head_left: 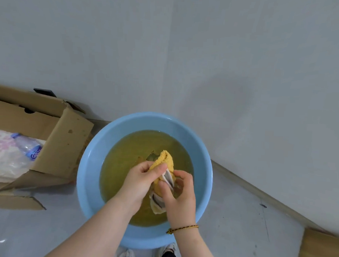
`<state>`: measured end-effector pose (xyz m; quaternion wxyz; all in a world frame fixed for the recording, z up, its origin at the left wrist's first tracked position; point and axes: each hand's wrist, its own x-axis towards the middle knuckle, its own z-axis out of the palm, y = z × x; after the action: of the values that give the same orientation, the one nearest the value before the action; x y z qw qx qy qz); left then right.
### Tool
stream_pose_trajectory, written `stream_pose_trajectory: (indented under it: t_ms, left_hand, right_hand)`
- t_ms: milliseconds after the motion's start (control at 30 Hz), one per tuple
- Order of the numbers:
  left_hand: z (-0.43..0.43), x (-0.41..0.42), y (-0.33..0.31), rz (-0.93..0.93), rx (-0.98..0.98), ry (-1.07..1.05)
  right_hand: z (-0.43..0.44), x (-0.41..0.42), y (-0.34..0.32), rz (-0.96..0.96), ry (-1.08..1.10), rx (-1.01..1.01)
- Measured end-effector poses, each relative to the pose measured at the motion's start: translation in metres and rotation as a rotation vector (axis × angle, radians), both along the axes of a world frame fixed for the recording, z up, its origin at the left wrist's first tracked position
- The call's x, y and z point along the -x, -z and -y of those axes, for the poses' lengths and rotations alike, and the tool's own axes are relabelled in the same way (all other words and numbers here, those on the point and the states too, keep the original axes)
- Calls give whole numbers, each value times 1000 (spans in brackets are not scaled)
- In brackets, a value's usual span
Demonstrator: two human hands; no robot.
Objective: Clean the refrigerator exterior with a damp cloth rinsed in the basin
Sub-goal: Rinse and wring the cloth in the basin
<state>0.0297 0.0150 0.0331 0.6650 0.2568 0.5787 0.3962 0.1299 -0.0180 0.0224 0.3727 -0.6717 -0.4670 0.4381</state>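
Nubby yellow cloth [164, 163] gripped by curled left hand [141, 182] and right hand [178, 194], round smooth blue plastic basin [89, 173], murky yellowish water [128, 151], creased cardboard box [67, 141] beside.

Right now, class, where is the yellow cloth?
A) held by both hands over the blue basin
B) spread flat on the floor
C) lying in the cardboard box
A: the left hand and right hand both grip the yellow cloth over the blue basin.
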Motion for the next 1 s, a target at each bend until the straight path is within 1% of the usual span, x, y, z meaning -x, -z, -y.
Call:
stream_pose_trajectory:
  t_ms: [167,233,333,433,500,567,633,700,733,767,800,867,933,1000]
  left_hand:
    - [-4,-7,-6,83,48,24]
    - [-4,-11,-6,100,71,4]
    - [-7,-13,0,136,130,-86]
    - [-12,-18,2,145,201,-64]
    - [-13,-26,6,259,244,11]
    - [-11,-33,10,421,262,110]
    - [-3,-43,18,527,285,185]
    - [8,-55,26,462,346,231]
    - [12,-60,29,378,354,260]
    - [14,-65,30,298,354,285]
    - [15,-67,34,257,336,296]
    - [14,-72,36,231,303,316]
    - [12,-75,36,141,249,368]
    - [7,-75,38,24,193,416]
  right_hand:
    - [-4,-11,-8,-108,102,-22]
    - [-5,-16,-9,-115,213,6]
    - [-10,-28,-10,-140,422,33]
    - [-15,-44,-9,-146,563,64]
    - [-18,-54,-9,-177,639,113]
    - [-20,-61,-9,-259,711,190]
    - [-20,-69,-10,-335,771,257]
    - [-20,-78,-7,-386,780,300]
    - [-20,-82,-6,-407,762,316]
    - [-18,-86,-2,-418,716,329]
    - [-17,-86,1,-409,639,349]
    - [-11,-91,11,-415,477,397]
    - [-4,-94,20,-377,408,406]
    - [-1,-102,24,-264,420,358]
